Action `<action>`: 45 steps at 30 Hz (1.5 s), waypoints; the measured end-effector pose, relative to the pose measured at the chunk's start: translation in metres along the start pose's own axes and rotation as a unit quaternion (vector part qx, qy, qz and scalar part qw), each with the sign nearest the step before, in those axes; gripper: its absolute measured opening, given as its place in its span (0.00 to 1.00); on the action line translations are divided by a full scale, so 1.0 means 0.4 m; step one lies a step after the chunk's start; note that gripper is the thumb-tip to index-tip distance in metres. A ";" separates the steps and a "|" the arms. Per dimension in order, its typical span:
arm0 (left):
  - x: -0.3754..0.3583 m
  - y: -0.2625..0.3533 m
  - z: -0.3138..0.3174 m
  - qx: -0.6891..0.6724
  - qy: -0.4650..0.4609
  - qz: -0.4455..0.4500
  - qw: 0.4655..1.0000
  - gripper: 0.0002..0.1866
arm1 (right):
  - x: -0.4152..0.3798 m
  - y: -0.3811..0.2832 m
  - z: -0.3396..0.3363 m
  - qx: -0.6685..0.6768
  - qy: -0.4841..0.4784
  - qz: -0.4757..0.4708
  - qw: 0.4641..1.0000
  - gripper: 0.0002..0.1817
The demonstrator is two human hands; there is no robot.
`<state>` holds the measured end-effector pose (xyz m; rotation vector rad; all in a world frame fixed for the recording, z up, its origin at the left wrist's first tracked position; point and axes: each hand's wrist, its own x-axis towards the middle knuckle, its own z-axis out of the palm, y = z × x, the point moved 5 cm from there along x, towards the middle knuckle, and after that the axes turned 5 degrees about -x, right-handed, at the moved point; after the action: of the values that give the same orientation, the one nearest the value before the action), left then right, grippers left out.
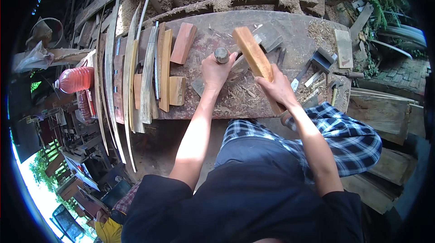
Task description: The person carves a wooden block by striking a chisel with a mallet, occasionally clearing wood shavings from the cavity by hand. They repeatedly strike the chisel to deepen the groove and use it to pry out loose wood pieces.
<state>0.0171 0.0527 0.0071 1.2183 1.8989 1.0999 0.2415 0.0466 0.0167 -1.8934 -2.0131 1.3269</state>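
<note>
My left hand (214, 73) is closed around the upright handle of a chisel (221, 54), whose round metal end faces up; its blade is hidden below the hand. In my right hand (277, 89) is a long wooden block (253, 52), gripped near its lower end and tilted up and to the left above the bench. Under both hands, wood shavings (244, 91) lie scattered on the worn workbench (213, 25). A flat grey piece (268, 36) lies partly behind the block.
Long wood strips (147, 75) and a reddish wood block (183, 43) lie on the bench's left side. A black-headed tool (322, 60) and a small hammer (335, 91) are at the right. A pink-filled jug (76, 80) stands far left; a person in yellow (108, 230) is lower left.
</note>
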 end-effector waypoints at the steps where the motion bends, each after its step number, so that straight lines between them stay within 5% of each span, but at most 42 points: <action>1: 0.001 -0.007 -0.005 0.012 0.002 -0.012 1.000 0.11 | -0.013 -0.044 -0.034 0.051 0.042 -0.020 0.998 0.33; 5: -0.002 0.004 -0.014 0.003 0.007 -0.020 1.000 0.14 | -0.095 -0.269 -0.173 0.176 0.070 -0.154 0.970 0.36; 7: 0.001 -0.008 -0.008 -0.062 -0.018 -0.021 0.998 0.13 | -0.109 -0.308 -0.183 0.128 0.109 -0.250 0.954 0.38; 9: -0.015 0.001 -0.011 -0.124 -0.038 -0.043 0.991 0.11 | -0.093 -0.302 -0.158 -0.046 0.011 -0.193 0.980 0.35; 10: -0.004 0.010 -0.014 0.029 0.014 0.161 0.986 0.11 | -0.082 -0.280 -0.143 -0.093 -0.009 -0.179 0.979 0.35; 11: -0.012 0.004 -0.017 0.008 0.007 0.195 0.981 0.11 | -0.071 -0.267 -0.129 -0.138 -0.028 -0.167 0.976 0.35; 13: -0.013 -0.020 -0.014 -0.115 -0.015 0.076 0.990 0.12 | -0.080 -0.296 -0.151 -0.079 -0.016 -0.184 0.980 0.34; 15: -0.010 -0.052 -0.012 -0.093 -0.020 -0.049 0.994 0.13 | -0.098 -0.297 -0.150 -0.013 -0.003 -0.185 0.983 0.34; 17: -0.004 -0.077 -0.016 -0.092 -0.030 -0.015 0.995 0.15 | -0.105 -0.309 -0.148 0.044 0.084 -0.226 0.970 0.34; 19: -0.019 -0.041 -0.022 -0.013 0.007 0.149 0.989 0.14 | -0.071 -0.285 -0.111 -0.124 -0.053 -0.138 0.981 0.34; 20: -0.024 -0.038 -0.025 -0.056 0.005 0.168 0.984 0.13 | -0.064 -0.272 -0.110 -0.102 -0.062 -0.140 0.983 0.36; 25: -0.035 -0.078 -0.051 -0.062 -0.073 -0.009 0.995 0.11 | -0.011 -0.147 -0.081 0.093 0.011 -0.073 0.993 0.35; 29: -0.040 -0.137 -0.066 -0.167 -0.061 0.057 0.982 0.07 | 0.059 0.039 -0.011 0.024 0.011 0.002 1.000 0.35; 31: -0.052 -0.195 -0.077 -0.294 -0.048 -0.060 0.953 0.07 | 0.061 0.074 0.017 -0.019 -0.008 0.021 1.000 0.35; 38: -0.055 -0.096 -0.067 -0.240 -0.029 0.058 0.968 0.07 | 0.027 0.095 0.038 -0.142 0.017 0.030 0.989 0.35; 45: -0.025 -0.015 -0.060 -0.127 -0.065 0.033 0.989 0.09 | 0.026 0.106 0.066 -0.122 0.039 0.021 0.992 0.35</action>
<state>-0.0013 0.0345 0.0136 1.1845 1.5775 1.2239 0.2564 0.0359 -0.0309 -2.0614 -2.1940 1.0353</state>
